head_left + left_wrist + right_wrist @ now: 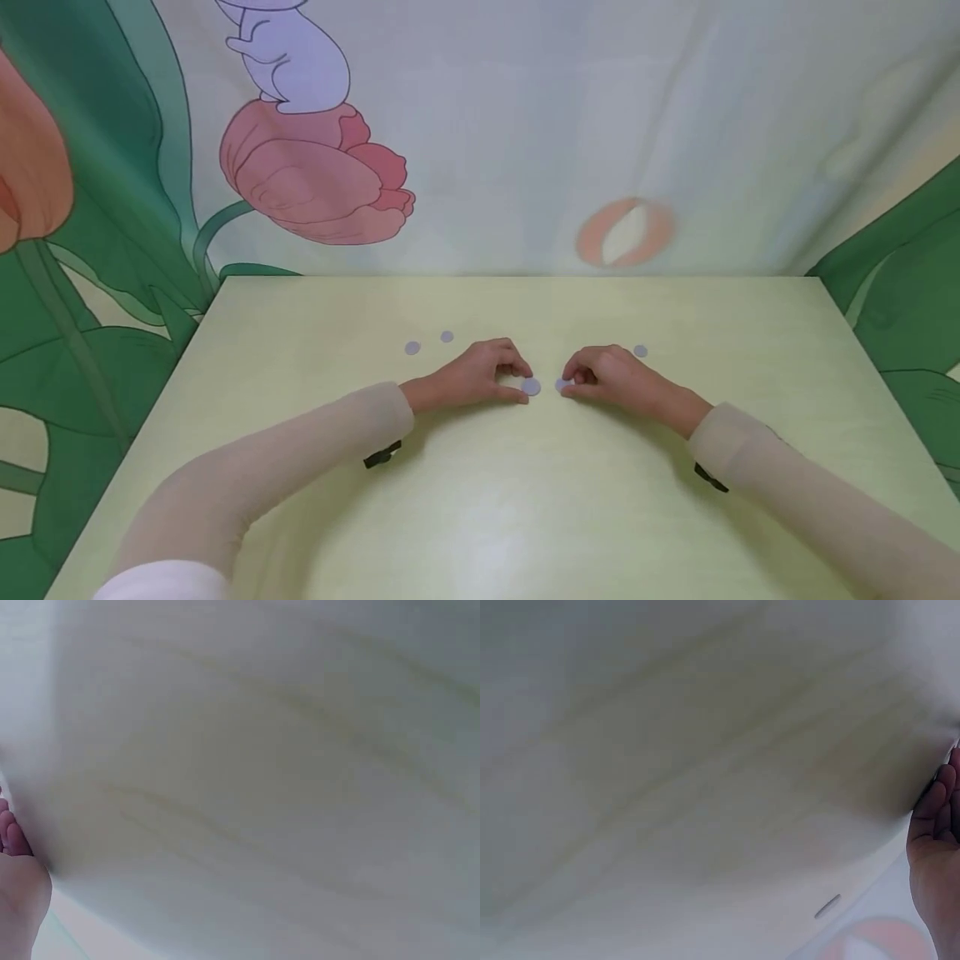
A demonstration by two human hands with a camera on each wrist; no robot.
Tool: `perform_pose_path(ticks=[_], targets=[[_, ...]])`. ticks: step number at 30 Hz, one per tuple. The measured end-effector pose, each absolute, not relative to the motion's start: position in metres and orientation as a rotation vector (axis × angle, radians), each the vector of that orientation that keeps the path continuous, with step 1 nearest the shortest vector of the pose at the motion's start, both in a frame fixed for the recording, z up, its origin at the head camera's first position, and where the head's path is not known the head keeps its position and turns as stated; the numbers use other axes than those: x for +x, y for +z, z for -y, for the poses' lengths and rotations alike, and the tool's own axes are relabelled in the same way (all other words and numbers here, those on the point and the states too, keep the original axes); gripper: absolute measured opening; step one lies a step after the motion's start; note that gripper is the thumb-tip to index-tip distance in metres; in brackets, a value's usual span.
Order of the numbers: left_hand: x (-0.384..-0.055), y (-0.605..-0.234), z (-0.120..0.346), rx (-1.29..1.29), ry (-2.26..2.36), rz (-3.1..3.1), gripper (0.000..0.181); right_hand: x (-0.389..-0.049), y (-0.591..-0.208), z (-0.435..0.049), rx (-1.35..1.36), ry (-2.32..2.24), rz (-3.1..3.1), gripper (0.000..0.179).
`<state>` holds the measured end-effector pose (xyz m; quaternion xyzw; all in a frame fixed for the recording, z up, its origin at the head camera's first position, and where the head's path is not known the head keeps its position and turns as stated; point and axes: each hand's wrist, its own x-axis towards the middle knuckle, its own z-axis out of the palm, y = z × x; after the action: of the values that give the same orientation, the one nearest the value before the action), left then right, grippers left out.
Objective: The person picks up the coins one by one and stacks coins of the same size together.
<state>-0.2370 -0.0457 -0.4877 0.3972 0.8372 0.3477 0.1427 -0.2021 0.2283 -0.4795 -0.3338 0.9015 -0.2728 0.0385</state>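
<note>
Two small pale lilac round discs lie close together near the middle of the table in the head view. My left hand [480, 372] has thumb and forefinger at opposite edges of the left disc [531, 387], pinching it. The right disc [560, 385] is pinched the same way by my right hand [618, 379], whose fingertips cover part of it. A narrow gap separates the two discs. In the left wrist view only part of the left hand [22, 889] shows at the edge. The right hand [936, 847] appears at the right wrist view's edge, its fingertips cut off.
Two more pale discs, a left one [412, 347] and a right one [447, 337], lie beyond my left forearm. Another disc [641, 351] sits just behind my right hand. The pale yellow table [480, 517] ends at a printed curtain [495, 150] with flowers.
</note>
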Motion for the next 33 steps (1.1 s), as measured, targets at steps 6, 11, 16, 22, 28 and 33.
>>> perform_pose_path(ticks=[6, 11, 16, 22, 28, 33], targets=[[-0.235, -0.477, 0.050, 1.142, 1.077, -2.442, 0.031, -0.201, -0.482, -0.229, -1.006, -0.853, -2.768, 0.014], [-0.234, -0.458, 0.058, 1.070, 1.156, -2.491, 0.030, -0.200, -0.480, -0.230, -0.998, -0.874, -2.781, 0.013], [-0.237, -0.447, 0.079, 0.974, 1.168, -2.596, 0.028, -0.198, -0.482, -0.230, -0.987, -0.885, -2.766, 0.011], [-0.246, -0.443, 0.112, 0.876, 1.154, -2.743, 0.022, -0.198, -0.482, -0.229, -0.983, -0.882, -2.775, 0.011], [-0.251, -0.439, 0.142, 0.757, 1.097, -2.821, 0.025, -0.197, -0.479, -0.228, -0.964, -0.885, -2.760, 0.013], [-0.257, -0.441, 0.165, 0.717, 1.021, -2.798, 0.030, -0.197, -0.479, -0.230, -0.977, -0.871, -2.756, 0.013]])
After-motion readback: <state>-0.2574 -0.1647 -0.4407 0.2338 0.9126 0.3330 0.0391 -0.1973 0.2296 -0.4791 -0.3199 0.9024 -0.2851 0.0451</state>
